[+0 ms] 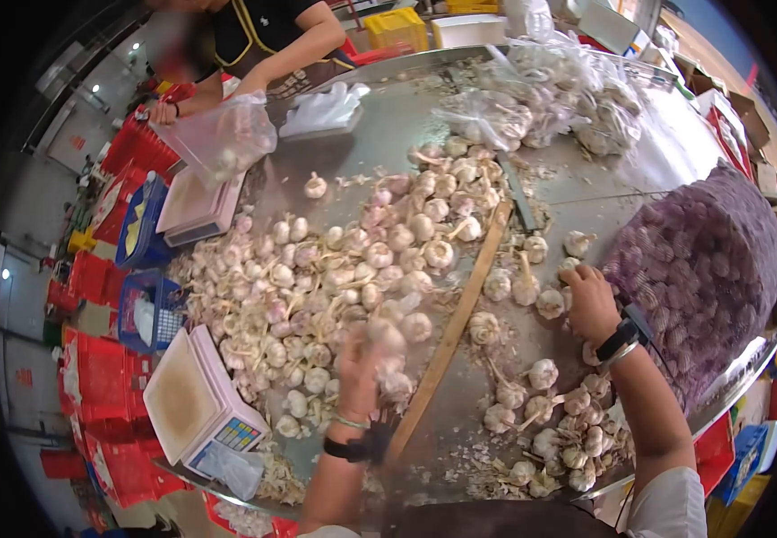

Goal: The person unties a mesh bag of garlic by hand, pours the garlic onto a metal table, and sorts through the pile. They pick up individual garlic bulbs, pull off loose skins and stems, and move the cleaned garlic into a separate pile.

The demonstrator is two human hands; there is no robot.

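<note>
Blurred by motion, my left hand (358, 372) is over the large pile of garlic bulbs (317, 278), left of a wooden strip (451, 336). A similarly blurred garlic bulb (387, 337) is at its fingers and appears held. My right hand (591, 307) is right of the strip, its fingers curled round a garlic bulb (569, 266) that they partly hide. Another garlic bulb (550, 303) lies against that hand's left side. More loose garlic bulbs (577, 430) with stems lie nearer me, below the right hand.
A full purple mesh sack (702, 269) of garlic stands at right. Two scales (187, 390) and blue baskets (146, 309) line the left edge. Clear bags of garlic (541, 99) lie at the back. Across the table a person (272, 45) handles a plastic bag (227, 134).
</note>
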